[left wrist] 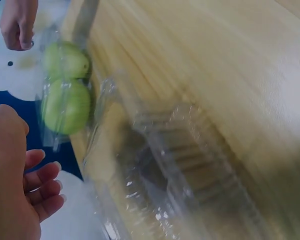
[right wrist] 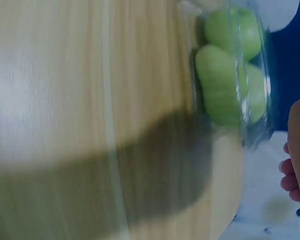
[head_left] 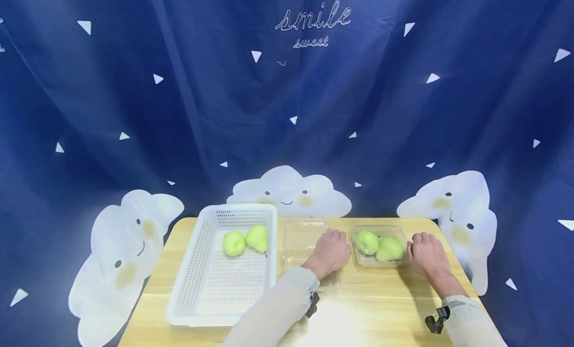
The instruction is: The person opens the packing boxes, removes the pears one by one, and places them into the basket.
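A clear plastic box at the right of the table holds a green apple and a green pear. My left hand hovers left of this box, fingers loosely bent with nothing in them. Under and beside that hand lies a second clear plastic box, blurred in the left wrist view. Just off the filled box's right side is my right hand, its fingers loosely bent and apart from the plastic in the right wrist view.
On the left stands a white perforated basket with another green apple and green pear. The wooden table ends at a dark blue curtain printed with clouds. Both wrists carry small black cameras.
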A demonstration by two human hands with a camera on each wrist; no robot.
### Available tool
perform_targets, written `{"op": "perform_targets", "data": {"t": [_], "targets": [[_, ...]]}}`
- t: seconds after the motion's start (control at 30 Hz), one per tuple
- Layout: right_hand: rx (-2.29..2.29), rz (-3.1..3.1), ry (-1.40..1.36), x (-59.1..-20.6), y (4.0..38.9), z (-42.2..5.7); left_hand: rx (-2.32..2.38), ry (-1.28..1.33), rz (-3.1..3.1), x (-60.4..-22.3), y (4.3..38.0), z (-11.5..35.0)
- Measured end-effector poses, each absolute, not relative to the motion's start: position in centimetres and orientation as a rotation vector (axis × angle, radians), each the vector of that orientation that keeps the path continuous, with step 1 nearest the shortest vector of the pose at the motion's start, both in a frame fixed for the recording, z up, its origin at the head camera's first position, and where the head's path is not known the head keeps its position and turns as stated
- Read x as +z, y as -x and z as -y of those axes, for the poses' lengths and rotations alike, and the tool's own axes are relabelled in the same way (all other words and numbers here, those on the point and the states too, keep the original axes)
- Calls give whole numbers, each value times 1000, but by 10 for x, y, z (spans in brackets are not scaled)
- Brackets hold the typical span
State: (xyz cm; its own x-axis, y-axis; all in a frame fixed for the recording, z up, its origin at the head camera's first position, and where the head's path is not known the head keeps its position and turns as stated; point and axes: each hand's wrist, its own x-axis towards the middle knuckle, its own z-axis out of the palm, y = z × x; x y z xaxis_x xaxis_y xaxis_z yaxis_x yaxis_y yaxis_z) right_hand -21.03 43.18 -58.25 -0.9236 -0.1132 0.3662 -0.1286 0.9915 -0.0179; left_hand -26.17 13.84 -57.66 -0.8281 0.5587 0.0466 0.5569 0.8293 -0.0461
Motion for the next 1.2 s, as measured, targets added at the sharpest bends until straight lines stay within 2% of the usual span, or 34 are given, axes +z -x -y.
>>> {"op": "perform_targets", "data": {"t": [0.47, 0.7, 1.2], "targets": [[54, 2791, -275, -604, 216, -466, 150, 946, 2959, -593, 260, -163], [37, 2886, -323, -611, 221, -468, 69, 872, 2989, -597, 258, -170], [103, 2826, -467, -613, 220, -466, 215, 835, 3049, -604, 252, -181]]}}
